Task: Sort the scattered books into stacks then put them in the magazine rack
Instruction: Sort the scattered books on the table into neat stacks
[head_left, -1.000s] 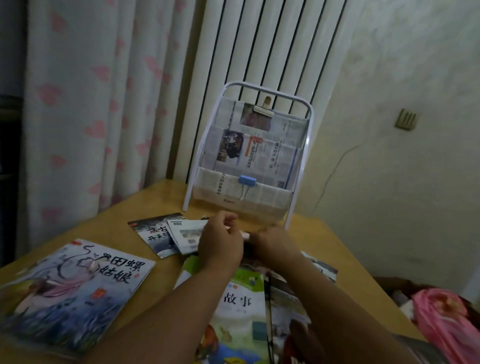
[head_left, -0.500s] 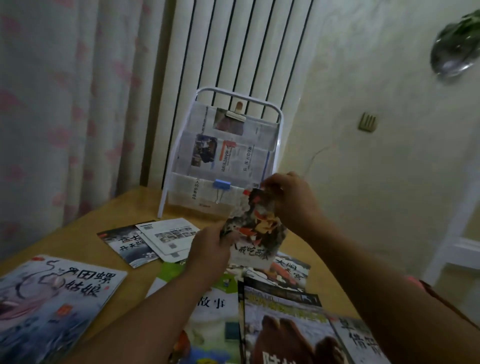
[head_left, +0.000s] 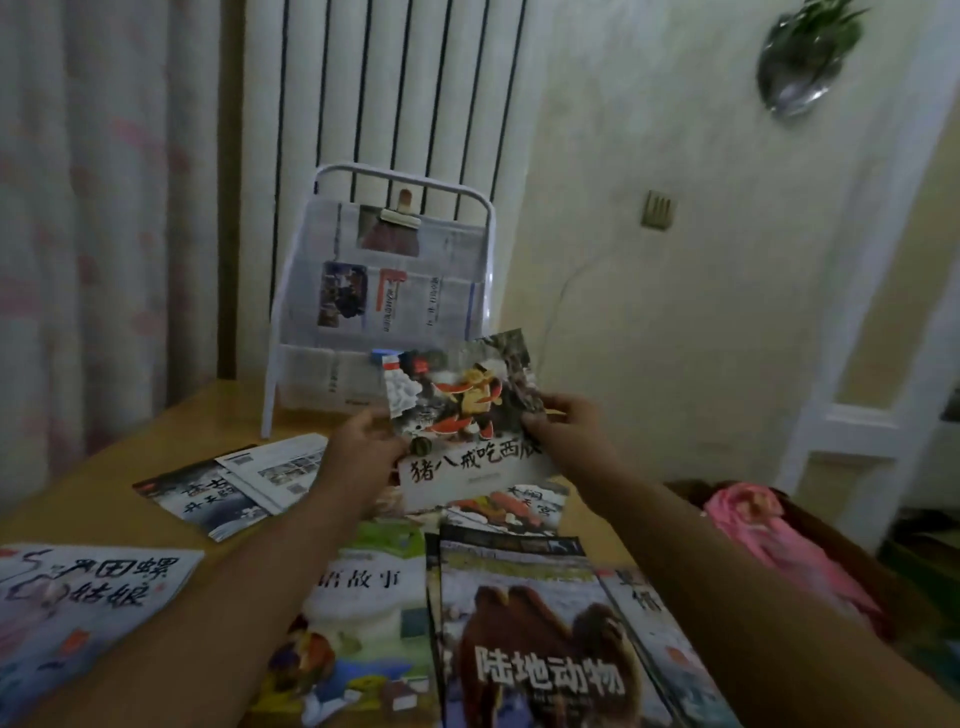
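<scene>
Thin illustrated picture book (head_left: 467, 415) was pinched at both side edges by left hand (head_left: 363, 452) and right hand (head_left: 566, 431). Judged risk: floppy cover sagging, slipping onto scattered books (head_left: 530, 634) on wooden bench (head_left: 104, 493).

The magazine rack (head_left: 382, 306) stands at the far edge of the wooden table (head_left: 111, 488), lined with newspaper and pinned by a clip (head_left: 400, 217) at its top. In front of the rack, a bare strip of tabletop lies open to its left foot. Nearer than that, scattered books (head_left: 228, 493) cover the surface: two overlapping ones left of the rack's front, larger covers (head_left: 540, 639) closer in. Directly before the rack's lower pocket, a picture book (head_left: 467, 415) held up by the left hand (head_left: 363, 452) and right hand (head_left: 566, 426) blocks the way. Right of the rack, wall (head_left: 675, 338) with open air.
</scene>
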